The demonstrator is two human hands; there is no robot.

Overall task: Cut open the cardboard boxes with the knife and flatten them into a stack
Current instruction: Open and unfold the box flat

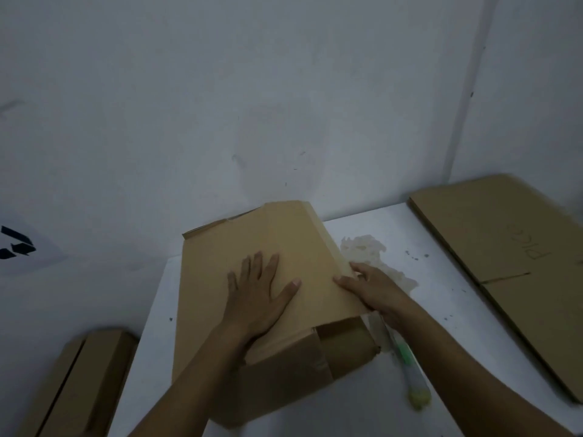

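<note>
**Knife (400, 357) risk beside a half-flattened box (284, 228)**

Knife lies on the table (441, 310) just beside the box's near right corner, directly under the right forearm; a slide of that arm could catch the blade. Brown and taped at its near end, the box sits mid-table, partly collapsed. The left hand (262, 288) presses it, fingers spread; the right hand (375, 288) pinches its right edge. Flat cardboard (504, 247) lies far right.

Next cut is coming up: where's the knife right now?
Head view: the knife lies on the white table, right of the box, close by the right hand.
</note>
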